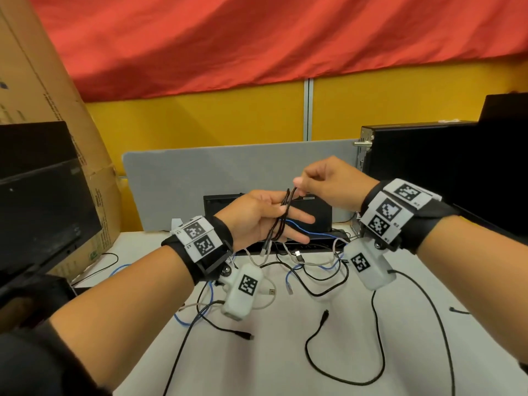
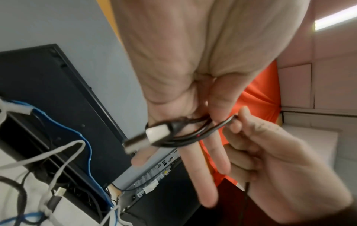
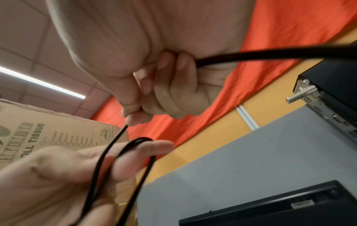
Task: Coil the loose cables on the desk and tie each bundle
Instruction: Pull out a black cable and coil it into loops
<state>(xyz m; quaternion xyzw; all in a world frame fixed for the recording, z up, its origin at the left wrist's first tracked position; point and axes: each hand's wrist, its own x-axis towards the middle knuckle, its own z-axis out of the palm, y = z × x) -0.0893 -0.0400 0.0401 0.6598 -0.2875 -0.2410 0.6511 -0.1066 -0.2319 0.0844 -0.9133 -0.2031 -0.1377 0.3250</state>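
Note:
A thin black cable (image 1: 278, 228) is looped in a small coil over the straight fingers of my left hand (image 1: 265, 212), and the thumb presses the loops against them. Its silver USB plug (image 1: 264, 249) hangs below the palm. My right hand (image 1: 303, 185), just above, pinches the cable's free strand between thumb and forefinger. In the left wrist view the coil (image 2: 185, 138) crosses my fingers (image 2: 201, 175), with the blurred plug (image 2: 142, 139) in front. In the right wrist view the strand (image 3: 115, 139) runs from my pinching fingertips (image 3: 135, 117) down to the loops.
Loose black (image 1: 311, 355), blue (image 1: 183, 321) and white (image 1: 267, 300) cables lie tangled on the white desk (image 1: 285, 324). A black device (image 1: 317, 212) and grey partition (image 1: 200, 178) stand behind. A computer tower (image 1: 423, 167) is at right, a monitor (image 1: 43, 212) and cardboard box (image 1: 51, 95) at left.

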